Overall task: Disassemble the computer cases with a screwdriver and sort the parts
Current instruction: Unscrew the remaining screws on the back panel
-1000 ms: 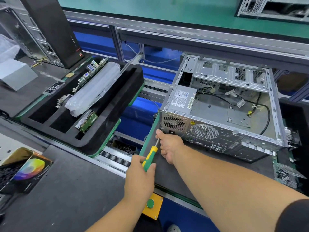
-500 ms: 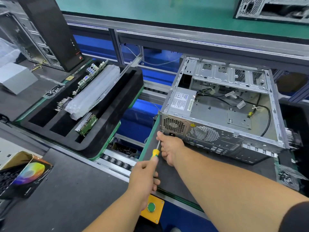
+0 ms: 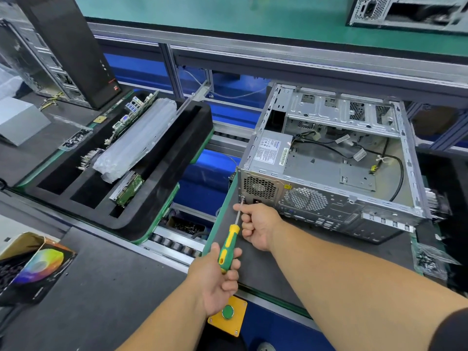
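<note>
The left hand point(image 3: 217, 277) grips the green-yellow screwdriver point(image 3: 229, 247), its tip at the open grey metal computer case point(image 3: 329, 173), while the right hand point(image 3: 258, 225), fingers curled, seems to pinch the shaft.

Both forearms are bare; a dark sleeve point(image 3: 453, 330) covers the right upper arm.

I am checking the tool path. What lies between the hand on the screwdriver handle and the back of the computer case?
In the head view, only the screwdriver shaft spans it, steadied by the right hand beside the case.
</note>
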Action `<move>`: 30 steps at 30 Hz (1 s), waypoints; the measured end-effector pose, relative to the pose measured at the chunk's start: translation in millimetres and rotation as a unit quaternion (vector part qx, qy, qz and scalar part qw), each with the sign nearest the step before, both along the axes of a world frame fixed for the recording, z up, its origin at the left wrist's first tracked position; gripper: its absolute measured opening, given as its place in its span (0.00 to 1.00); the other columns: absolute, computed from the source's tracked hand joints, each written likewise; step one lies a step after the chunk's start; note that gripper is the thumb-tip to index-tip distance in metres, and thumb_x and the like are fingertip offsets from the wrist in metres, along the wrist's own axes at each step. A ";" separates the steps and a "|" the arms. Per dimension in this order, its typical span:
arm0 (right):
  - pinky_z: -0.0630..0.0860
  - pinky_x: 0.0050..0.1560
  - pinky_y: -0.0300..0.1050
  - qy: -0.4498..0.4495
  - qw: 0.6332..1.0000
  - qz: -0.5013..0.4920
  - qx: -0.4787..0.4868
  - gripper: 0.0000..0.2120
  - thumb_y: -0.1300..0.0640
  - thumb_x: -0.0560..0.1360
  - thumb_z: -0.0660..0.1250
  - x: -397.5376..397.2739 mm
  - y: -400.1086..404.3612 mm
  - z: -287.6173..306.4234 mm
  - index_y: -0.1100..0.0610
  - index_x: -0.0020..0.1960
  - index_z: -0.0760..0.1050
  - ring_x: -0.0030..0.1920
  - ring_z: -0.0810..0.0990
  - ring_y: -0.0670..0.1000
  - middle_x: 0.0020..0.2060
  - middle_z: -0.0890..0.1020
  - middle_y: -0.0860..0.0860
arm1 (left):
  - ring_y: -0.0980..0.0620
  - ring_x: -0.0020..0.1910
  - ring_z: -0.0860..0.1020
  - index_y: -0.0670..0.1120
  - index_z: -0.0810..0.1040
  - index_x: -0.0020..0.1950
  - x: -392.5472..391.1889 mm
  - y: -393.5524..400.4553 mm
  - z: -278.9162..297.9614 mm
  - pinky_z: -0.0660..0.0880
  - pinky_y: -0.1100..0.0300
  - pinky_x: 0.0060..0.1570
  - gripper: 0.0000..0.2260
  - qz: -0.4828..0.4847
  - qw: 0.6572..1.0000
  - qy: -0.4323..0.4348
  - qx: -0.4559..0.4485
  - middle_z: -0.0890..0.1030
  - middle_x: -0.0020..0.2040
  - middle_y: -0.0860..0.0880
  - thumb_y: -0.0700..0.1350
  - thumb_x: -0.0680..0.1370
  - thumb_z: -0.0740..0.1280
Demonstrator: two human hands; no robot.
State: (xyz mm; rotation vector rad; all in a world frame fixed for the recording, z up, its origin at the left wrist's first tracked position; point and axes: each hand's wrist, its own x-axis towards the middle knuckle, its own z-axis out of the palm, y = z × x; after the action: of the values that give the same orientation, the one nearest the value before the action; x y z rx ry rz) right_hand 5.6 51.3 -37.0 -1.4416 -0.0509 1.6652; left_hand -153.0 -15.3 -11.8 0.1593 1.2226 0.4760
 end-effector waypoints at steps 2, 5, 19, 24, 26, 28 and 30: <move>0.55 0.28 0.38 -0.002 1.000 0.017 0.000 0.08 0.59 0.82 0.63 0.9 -0.3 -1.4 0.58 0.53 0.82 0.25 0.56 0.45 0.26 0.66 0.47 | 0.54 0.26 0.66 0.39 0.84 0.57 -1.6 0.7 -2.0 0.60 0.64 0.19 0.28 0.008 1.000 -0.012 -0.003 0.77 0.34 0.45 0.61 0.86 0.55; 0.55 0.26 0.37 -0.014 1.000 0.008 0.006 0.05 0.59 0.81 0.65 -2.8 0.7 -2.9 0.57 0.49 0.79 0.24 0.57 0.45 0.25 0.66 0.46 | 0.52 0.26 0.72 0.41 0.82 0.58 -1.9 0.4 -5.6 0.67 0.61 0.23 0.28 -0.029 0.994 0.066 0.079 0.81 0.36 0.43 0.62 0.86 0.55; 0.53 0.24 0.38 -0.003 0.998 -0.053 -0.035 0.02 0.54 0.79 0.70 -9.0 8.3 5.7 0.52 0.50 0.79 0.23 0.56 0.45 0.26 0.69 0.46 | 0.52 0.26 0.73 0.42 0.80 0.54 -8.9 -3.9 -12.7 0.66 0.60 0.24 0.23 -0.099 0.951 0.205 0.207 0.82 0.35 0.45 0.59 0.86 0.57; 0.52 0.28 0.38 0.041 0.995 -0.079 -0.037 0.04 0.55 0.81 0.66 -8.9 10.3 5.9 0.52 0.54 0.78 0.26 0.55 0.45 0.27 0.65 0.45 | 0.54 0.25 0.70 0.44 0.83 0.52 -10.7 -5.5 -7.7 0.66 0.60 0.25 0.27 -0.151 0.940 0.231 0.202 0.78 0.30 0.48 0.62 0.85 0.54; 0.52 0.29 0.39 0.043 0.995 -0.085 -0.037 0.02 0.56 0.80 0.67 -10.2 11.6 5.1 0.53 0.51 0.78 0.25 0.54 0.45 0.27 0.65 0.45 | 0.54 0.25 0.70 0.44 0.83 0.52 -9.8 -6.0 -5.6 0.66 0.60 0.25 0.27 -0.156 0.937 0.235 0.206 0.77 0.30 0.48 0.62 0.86 0.53; 0.52 0.29 0.39 0.047 0.994 -0.089 -0.038 0.03 0.56 0.78 0.67 -12.1 12.2 4.7 0.53 0.46 0.77 0.26 0.54 0.45 0.26 0.64 0.45 | 0.54 0.25 0.70 0.43 0.83 0.51 -11.4 -7.2 -3.8 0.65 0.60 0.25 0.27 -0.158 0.936 0.234 0.211 0.77 0.30 0.48 0.62 0.86 0.53; 0.52 0.27 0.39 0.047 0.993 -0.101 -0.032 0.05 0.57 0.77 0.67 -14.6 11.7 4.3 0.52 0.42 0.76 0.25 0.53 0.45 0.26 0.63 0.46 | 0.54 0.25 0.69 0.43 0.83 0.52 -15.3 -9.0 -1.9 0.65 0.61 0.25 0.27 -0.158 0.937 0.227 0.214 0.76 0.30 0.48 0.61 0.86 0.54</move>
State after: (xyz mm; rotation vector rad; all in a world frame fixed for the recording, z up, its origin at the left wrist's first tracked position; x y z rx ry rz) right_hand -9.0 63.1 -32.7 -1.3668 0.1958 1.5774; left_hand -168.3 -24.2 -13.6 0.8659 1.4946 0.4272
